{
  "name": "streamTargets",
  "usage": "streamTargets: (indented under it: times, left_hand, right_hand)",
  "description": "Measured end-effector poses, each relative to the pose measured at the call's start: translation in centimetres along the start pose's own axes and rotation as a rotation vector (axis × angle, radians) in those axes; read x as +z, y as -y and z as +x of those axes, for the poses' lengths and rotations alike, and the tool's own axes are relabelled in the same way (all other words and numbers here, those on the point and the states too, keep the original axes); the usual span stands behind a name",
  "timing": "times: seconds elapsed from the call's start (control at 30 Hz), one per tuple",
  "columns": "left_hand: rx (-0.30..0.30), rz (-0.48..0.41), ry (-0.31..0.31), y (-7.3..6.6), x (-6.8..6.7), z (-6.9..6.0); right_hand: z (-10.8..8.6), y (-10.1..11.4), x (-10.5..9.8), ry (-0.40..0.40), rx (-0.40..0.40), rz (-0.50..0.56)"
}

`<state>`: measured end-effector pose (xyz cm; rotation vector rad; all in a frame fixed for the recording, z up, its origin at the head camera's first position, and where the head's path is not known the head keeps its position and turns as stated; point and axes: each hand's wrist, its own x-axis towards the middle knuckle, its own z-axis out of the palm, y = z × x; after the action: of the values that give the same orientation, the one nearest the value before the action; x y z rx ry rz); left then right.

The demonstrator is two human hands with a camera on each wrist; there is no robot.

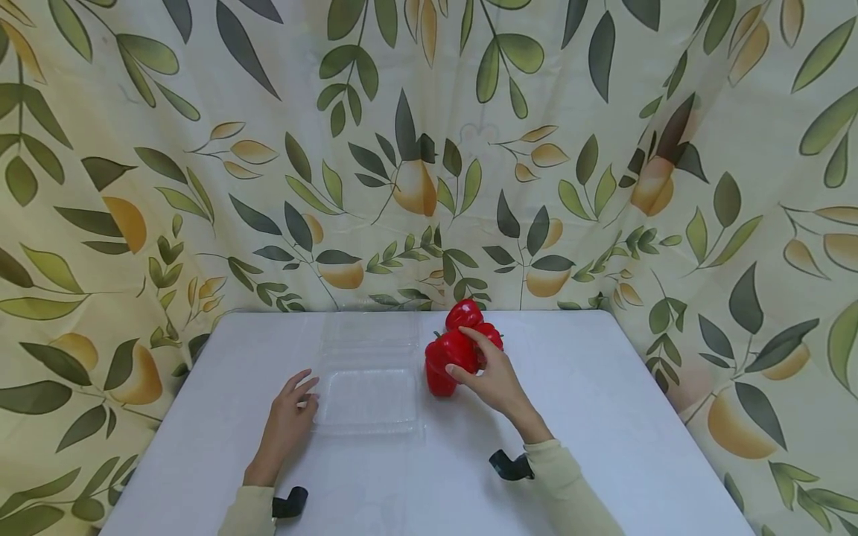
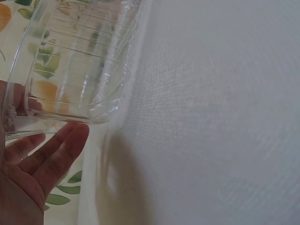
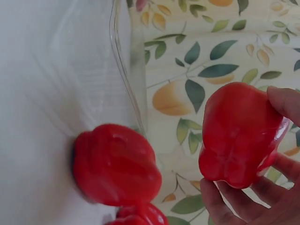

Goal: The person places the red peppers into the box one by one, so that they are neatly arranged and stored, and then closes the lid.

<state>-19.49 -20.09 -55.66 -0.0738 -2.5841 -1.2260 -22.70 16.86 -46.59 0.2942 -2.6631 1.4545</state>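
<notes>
A glossy red, blocky bell pepper with a green stem point(image 3: 236, 136) sits in the grip of the right hand point(image 1: 494, 378), pinched between the thumb and the fingers and held up off the counter point(image 1: 576, 372). Just beyond that hand, on the counter, are two more glossy red bell peppers: one past its fingertips point(image 1: 462, 313), the other behind its knuckles and partly hidden point(image 1: 494, 333). In the right wrist view these two overlap; whether they touch is hard to tell.

To the left of the right hand lies a clear, ribbed plastic hinged container point(image 1: 372, 428), opened out flat with its two halves one behind the other. The left hand point(image 1: 290, 417) is at the near half's left edge, its fingers loosely spread and reaching to the plastic wall.

Behind each hand comes a pale yellow sleeve, with a small black wrist camera point(image 1: 511, 466) by the right cuff and another point(image 1: 290, 503) by the left. The counter is covered in white, and beyond both hands hangs a cream curtain printed with green leaves and orange fruit point(image 1: 469, 238).
</notes>
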Motion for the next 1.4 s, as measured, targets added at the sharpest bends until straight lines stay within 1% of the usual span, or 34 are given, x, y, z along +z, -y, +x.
streamTargets:
  times: [0.2, 0.33, 0.47, 0.7, 0.87, 1.13, 1.23, 1.4]
  left_hand:
    - [0.017, 0.013, -0.013, 0.0, -0.1, 0.0]
    - [0.024, 0.013, -0.016, 0.0, -0.1, 0.1]
    - [0.016, 0.018, -0.006, 0.1, -0.1, 0.1]
    - [0.005, 0.036, 0.014, -0.1, 0.0, 0.0]
    - [0.012, 0.028, 0.001, 0.0, 0.1, 0.1]
    - [0.038, 0.026, -0.028, 0.1, 0.1, -0.1]
    - [0.036, 0.026, -0.032, 0.0, 0.1, -0.1]
    - [0.005, 0.040, -0.004, -0.1, 0.1, -0.1]
  right_hand:
    - [0.1, 0.9, 1.7, 0.031, -0.021, 0.052]
    - [0.0, 1.4, 2.6, 0.054, -0.013, 0.084]
    - [0.1, 1.8, 3.4, 0.077, -0.002, 0.110]
    - [0.4, 2.3, 5.2, 0.144, 0.005, 0.115]
    - [0.7, 2.5, 6.5, 0.186, -0.002, 0.122]
    - [1.1, 2.7, 8.5, 0.236, 0.014, 0.138]
    - [1.3, 3.0, 9.2, 0.249, 0.018, 0.152]
    - [1.7, 3.6, 10.4, 0.275, 0.035, 0.168]
